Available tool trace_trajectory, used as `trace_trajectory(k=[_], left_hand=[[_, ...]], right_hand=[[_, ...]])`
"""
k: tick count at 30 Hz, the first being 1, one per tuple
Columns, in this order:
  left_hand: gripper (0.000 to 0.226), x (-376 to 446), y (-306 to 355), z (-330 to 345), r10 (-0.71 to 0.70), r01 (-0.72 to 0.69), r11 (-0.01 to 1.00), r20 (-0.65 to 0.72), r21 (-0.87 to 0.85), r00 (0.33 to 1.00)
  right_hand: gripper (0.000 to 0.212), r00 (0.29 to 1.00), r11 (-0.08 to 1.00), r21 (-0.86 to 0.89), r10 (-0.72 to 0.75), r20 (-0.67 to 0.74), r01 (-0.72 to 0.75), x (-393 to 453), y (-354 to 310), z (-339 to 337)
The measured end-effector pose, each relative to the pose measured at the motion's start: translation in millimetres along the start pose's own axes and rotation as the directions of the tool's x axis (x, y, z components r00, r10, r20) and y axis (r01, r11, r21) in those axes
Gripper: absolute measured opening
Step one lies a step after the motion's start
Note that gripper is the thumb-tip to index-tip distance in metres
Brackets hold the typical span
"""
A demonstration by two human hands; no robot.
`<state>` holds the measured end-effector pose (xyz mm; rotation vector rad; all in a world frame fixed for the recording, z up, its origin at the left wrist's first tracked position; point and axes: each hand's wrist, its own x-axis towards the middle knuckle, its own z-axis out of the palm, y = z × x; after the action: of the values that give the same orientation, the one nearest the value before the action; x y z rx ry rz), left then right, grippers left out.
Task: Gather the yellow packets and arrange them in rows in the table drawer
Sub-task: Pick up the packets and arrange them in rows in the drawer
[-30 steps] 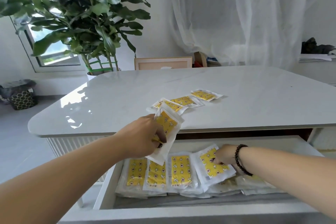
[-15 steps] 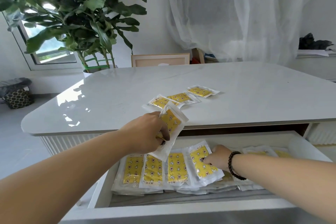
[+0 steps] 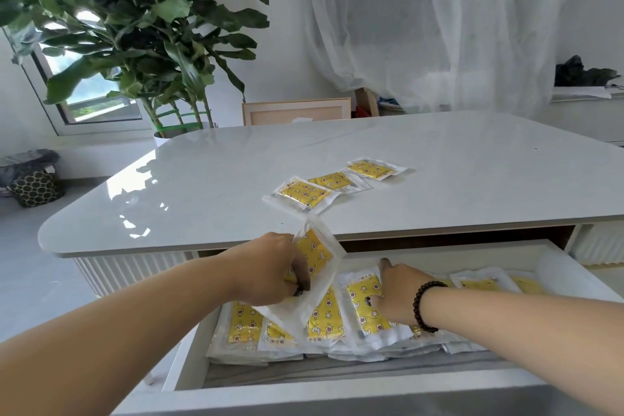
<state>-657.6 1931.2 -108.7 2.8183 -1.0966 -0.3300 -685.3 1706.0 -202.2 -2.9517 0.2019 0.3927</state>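
Filling the drawer (image 3: 547, 260) is well along, I judge: a row of yellow packets (image 3: 326, 317) already lies overlapping along its left and middle, with more toward the right. My left hand (image 3: 266, 275) pinches one more packet (image 3: 315, 260), tilted, just above that row. My right hand (image 3: 393, 294) rests on a packet in the row (image 3: 359, 300), fingers (image 3: 385, 262) mostly straight, pressing it flat. Three packets (image 3: 305, 193) remain on the bench (image 3: 472, 179), behind the drawer. Beyond the row's right end the drawer floor looks partly free. I would watch the bench edge overhanging the drawer's back when lifting out.
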Motion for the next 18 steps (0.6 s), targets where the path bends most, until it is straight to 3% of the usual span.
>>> trace_trajectory(k=[4, 6, 8, 10, 12, 15, 18], left_hand=[[0.024, 1.1, -5.4, 9.4, -0.051, 0.058, 0.993, 0.068, -0.105, 0.996], [0.024, 3.2, -10.1, 13.3, -0.097, 0.107, 0.966, 0.055, -0.237, 0.994], [0.023, 3.6, -13.0, 17.4, -0.142, 0.152, 0.888, 0.055, -0.434, 0.988], [0.028, 3.1, -13.3, 23.6, -0.202, 0.222, 0.764, 0.102, -0.606, 0.974], [0.034, 4.5, -12.9, 32.7, -0.262, 0.274, 0.664, 0.126, -0.696, 0.957], [0.041, 6.7, -7.9, 43.7, -0.341, 0.319, 0.572, 0.135, -0.756, 0.931], [0.042, 11.1, -5.1, 46.9, -0.449, 0.359, 0.435, 0.146, -0.826, 0.881]], right_hand=[[0.048, 0.987, 0.999, 0.000, -0.044, -0.154, 0.045, 0.0, -5.5, -18.9], [0.032, 0.983, 0.948, 0.309, -0.022, -0.182, 0.079, 4.3, -11.8, -27.1], [0.027, 0.997, 0.737, 0.672, -0.041, -0.058, 0.069, 5.6, -22.2, -31.1], [0.027, 0.990, 0.543, 0.840, -0.122, 0.067, 0.010, 2.7, -31.7, -32.2], [0.023, 0.984, 0.467, 0.884, -0.158, 0.084, -0.001, 0.8, -38.9, -26.7], [0.012, 0.994, 0.450, 0.893, -0.102, 0.031, 0.018, 3.6, -46.9, -14.8], [0.034, 1.000, 0.402, 0.916, -0.010, 0.006, -0.001, 10.8, -52.5, -8.7]])
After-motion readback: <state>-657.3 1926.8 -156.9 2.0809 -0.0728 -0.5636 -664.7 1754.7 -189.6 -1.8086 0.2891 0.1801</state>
